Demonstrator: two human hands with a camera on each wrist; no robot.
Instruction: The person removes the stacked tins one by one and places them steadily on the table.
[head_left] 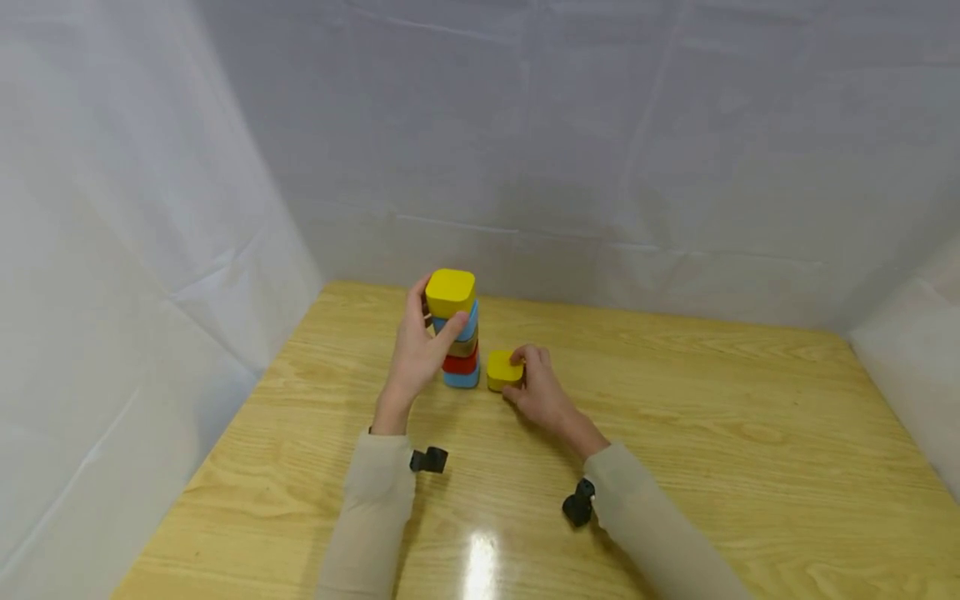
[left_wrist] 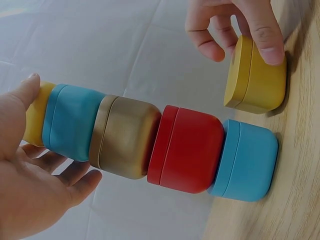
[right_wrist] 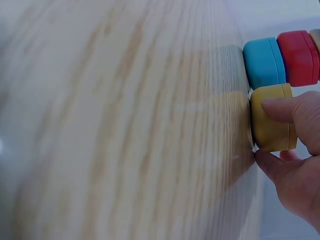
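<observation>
The surface (head_left: 675,433) is pale wood with clear grain, smooth and varnished; a bright glare shows at the lower middle of the head view. The stacked tubs (left_wrist: 150,142) look like smooth plastic with a soft satin sheen, except the gold tub (left_wrist: 122,137), whose finish looks metallic. The yellow tub (head_left: 504,369) on the wood is the same smooth plastic, nearly matt. White cloth (head_left: 525,125) across the top and sides is matt and creased. Both sleeves (head_left: 375,517) are matt beige fabric.
</observation>
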